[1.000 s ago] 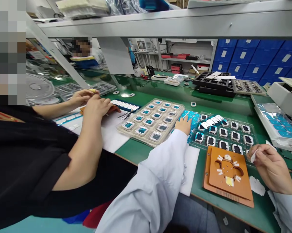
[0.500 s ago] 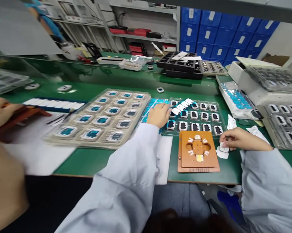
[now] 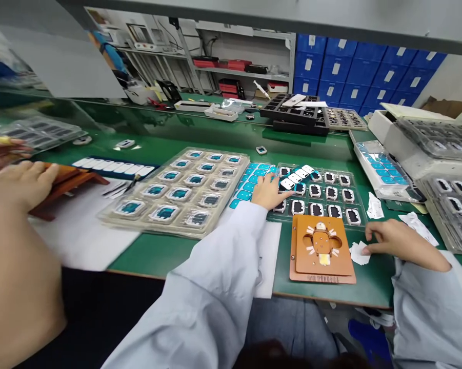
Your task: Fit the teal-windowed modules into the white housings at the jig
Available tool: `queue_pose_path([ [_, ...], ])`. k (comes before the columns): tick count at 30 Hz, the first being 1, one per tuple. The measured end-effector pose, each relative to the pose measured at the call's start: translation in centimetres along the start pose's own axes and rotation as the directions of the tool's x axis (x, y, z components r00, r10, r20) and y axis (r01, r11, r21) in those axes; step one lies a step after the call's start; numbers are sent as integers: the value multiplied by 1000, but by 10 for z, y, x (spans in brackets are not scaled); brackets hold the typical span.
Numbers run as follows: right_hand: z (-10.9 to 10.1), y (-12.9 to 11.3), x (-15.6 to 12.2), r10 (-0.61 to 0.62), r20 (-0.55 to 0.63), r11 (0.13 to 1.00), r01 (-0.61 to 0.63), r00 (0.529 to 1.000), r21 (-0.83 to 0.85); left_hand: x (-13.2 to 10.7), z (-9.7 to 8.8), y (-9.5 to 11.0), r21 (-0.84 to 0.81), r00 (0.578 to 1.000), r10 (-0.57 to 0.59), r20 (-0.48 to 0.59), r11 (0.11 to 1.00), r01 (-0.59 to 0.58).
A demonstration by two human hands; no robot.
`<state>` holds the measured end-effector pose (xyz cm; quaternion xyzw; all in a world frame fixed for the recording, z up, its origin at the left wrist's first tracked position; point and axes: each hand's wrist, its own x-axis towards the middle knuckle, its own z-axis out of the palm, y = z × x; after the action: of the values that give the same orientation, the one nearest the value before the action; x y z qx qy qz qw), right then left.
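My left hand (image 3: pixel 268 192) lies open with fingers spread, at the edge of a sheet of blue adhesive pieces (image 3: pixel 243 195) and beside a strip of white rounded pieces (image 3: pixel 297 177). That strip rests across a clear tray (image 3: pixel 363 221) of white-framed parts with dark centres. My right hand (image 3: pixel 390 240) is open, thumb and fingers apart. Its thumb touches or hovers over a small pile of white backing scraps (image 3: pixel 359 253); I cannot tell which. Between my hands sits an orange fixture (image 3: pixel 323 271) with a cross-shaped recess.
To the left, a tray (image 3: pixel 211 230) holds frames with blue centres. Another person's hand (image 3: pixel 31 182) rests on an orange-brown stand (image 3: pixel 80 179). Crumpled white papers (image 3: pixel 375 205) and stacked trays (image 3: pixel 430 187) stand right. Black trays (image 3: pixel 292 115) lie behind.
My right hand has let go of a small white piece over the scraps, and its fingers have parted. My left thumb has spread outward. The camera view has shifted.
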<state>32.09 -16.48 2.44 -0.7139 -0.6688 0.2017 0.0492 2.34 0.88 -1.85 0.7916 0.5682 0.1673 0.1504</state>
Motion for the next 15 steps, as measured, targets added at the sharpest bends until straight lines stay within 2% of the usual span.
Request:
queue_pose_path([
  [1, -5, -1, -3, -47, -118, 993, 59, 992, 98, 1, 0, 0, -23, 1000, -24, 4, 999, 25],
  [2, -10, -3, -6, -77, -292, 966, 143, 953, 213, 1, 0, 0, -47, 999, -45, 7, 998, 46],
  [3, -15, -6, -6, -70, -495, 917, 251, 866, 309, 2, 1, 0, -71, 998, -61, 6, 996, 62],
  [5, -21, -16, -1, -47, -715, 850, 404, 698, 338, 3, 0, 1, -112, 997, -77, -10, 991, 75],
  [6, -22, -23, 6, -79, -745, 839, 448, 662, 309, 4, -1, 2, -129, 997, -74, -23, 989, 71],
  [9, -13, -47, 35, -239, -741, 816, 543, 627, 197, 1, -4, 6, -182, 999, 0, -36, 983, -7],
  [12, 6, -67, 63, -432, -686, 780, 625, 585, 41, -5, -5, 11, -244, 985, 172, -2, 955, -167],
  [15, 22, -75, 77, -572, -630, 722, 687, 525, -83, -11, -5, 16, -302, 935, 353, 23, 894, -330],
])
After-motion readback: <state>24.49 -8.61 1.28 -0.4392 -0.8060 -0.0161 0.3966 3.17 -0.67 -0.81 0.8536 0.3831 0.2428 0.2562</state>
